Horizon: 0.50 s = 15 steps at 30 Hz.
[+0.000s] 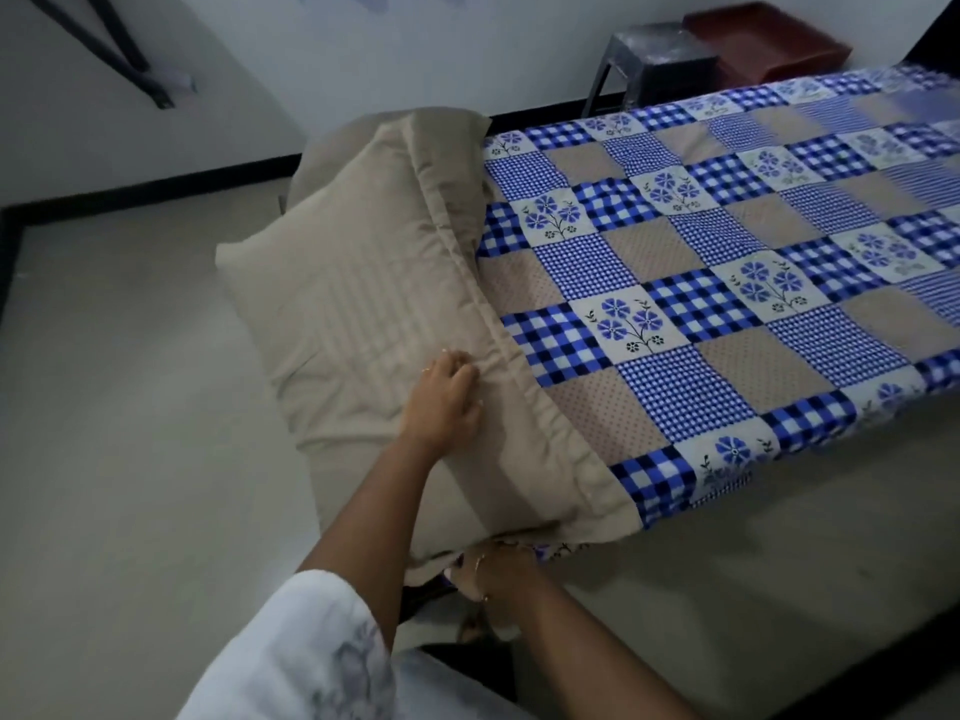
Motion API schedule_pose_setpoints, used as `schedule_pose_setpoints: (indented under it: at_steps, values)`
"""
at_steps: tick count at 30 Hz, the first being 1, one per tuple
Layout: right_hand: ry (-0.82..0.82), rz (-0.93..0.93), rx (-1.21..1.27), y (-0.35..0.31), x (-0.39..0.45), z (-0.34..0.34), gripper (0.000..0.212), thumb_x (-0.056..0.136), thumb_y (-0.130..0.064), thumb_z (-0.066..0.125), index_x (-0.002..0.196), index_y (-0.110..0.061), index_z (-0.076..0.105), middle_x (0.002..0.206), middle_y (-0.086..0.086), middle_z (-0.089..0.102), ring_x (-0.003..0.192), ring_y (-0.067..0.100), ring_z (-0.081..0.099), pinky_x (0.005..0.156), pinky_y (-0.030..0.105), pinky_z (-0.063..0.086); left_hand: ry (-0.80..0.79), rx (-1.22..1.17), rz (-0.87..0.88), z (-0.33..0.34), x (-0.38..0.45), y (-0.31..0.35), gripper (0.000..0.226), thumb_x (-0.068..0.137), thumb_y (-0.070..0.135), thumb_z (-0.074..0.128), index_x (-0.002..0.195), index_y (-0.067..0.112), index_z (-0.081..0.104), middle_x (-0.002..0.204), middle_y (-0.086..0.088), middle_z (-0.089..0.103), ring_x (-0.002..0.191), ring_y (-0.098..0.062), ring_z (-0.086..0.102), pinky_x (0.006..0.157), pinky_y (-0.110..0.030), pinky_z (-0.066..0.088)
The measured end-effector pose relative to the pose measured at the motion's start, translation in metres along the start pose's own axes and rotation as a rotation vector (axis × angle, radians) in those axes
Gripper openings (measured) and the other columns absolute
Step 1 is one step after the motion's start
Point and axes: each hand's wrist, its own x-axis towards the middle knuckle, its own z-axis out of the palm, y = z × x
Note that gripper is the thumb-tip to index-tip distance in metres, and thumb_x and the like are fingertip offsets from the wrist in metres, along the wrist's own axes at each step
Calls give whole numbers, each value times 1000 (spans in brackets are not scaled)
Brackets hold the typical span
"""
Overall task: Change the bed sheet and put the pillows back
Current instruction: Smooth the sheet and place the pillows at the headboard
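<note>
A blue, white and beige patchwork bed sheet (727, 262) with flower squares covers the bed. Beige pillows (363, 304) lie stacked at the bed's left end, the top one tilted up on its long edge. My left hand (447, 397) rests on the top pillow near its seam, fingers bent into the fabric. My right hand (488, 569) is at the bed's near corner below the pillows, fingers curled around the sheet's edge there; the fingertips are hidden under the pillow.
A grey metal stool (654, 59) and a dark red tray (769, 44) stand beyond the bed's far side by the white wall. Pale floor (130, 407) lies left of the bed and in front of it. Dark bars (104, 49) lean on the wall at top left.
</note>
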Motion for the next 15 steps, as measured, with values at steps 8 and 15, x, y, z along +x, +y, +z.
schedule_pose_setpoints:
  at_steps: [8, 15]
  values:
    - [814, -121, 406, -47, -33, -118, 26, 90, -19, 47, 104, -1, 60, 113, 20, 60, 104, 32, 54, 83, 33, 40, 209, -117, -227, -30, -9, -38, 32, 79, 20, 50, 100, 0, 64, 105, -20, 61, 93, -39, 58, 74, -41, 49]
    - [993, 237, 328, -45, 18, -161, 95, 79, -59, 58, 146, -7, 16, 144, 12, 32, 131, 27, 31, 104, 42, 27, 228, -151, -782, -45, 18, -94, 56, 83, 40, 62, 122, 2, 46, 127, -17, 43, 117, -37, 46, 94, -42, 41]
